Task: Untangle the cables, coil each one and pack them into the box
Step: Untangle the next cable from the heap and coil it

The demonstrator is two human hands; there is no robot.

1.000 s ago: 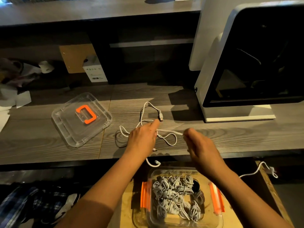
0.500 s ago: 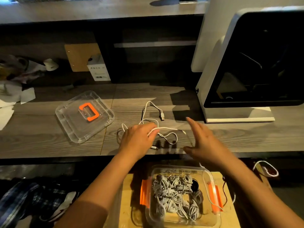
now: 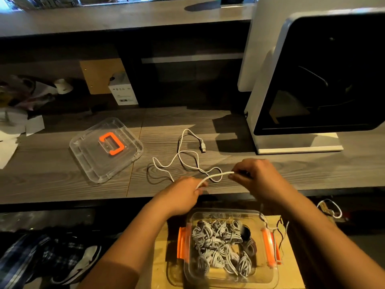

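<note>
Both hands work above the near edge of the grey wood-grain tabletop. Left hand closed in a pinch on the white cable; right hand likewise pinched on the same cable, a short straight run stretched between them. Rest of the cable lies in loose crossing loops on the tabletop just beyond the hands, its USB plug at the far end, free and pointing near-right. Clear lid with orange handle rests flat on the tabletop to the left, apart from the cable. Below the tabletop edge, nearest the camera, the clear box with orange latches sits on a light wooden surface, holding many coiled grey-white cables. White machine with dark window stands far right. Small white carton at far centre-left.
</note>
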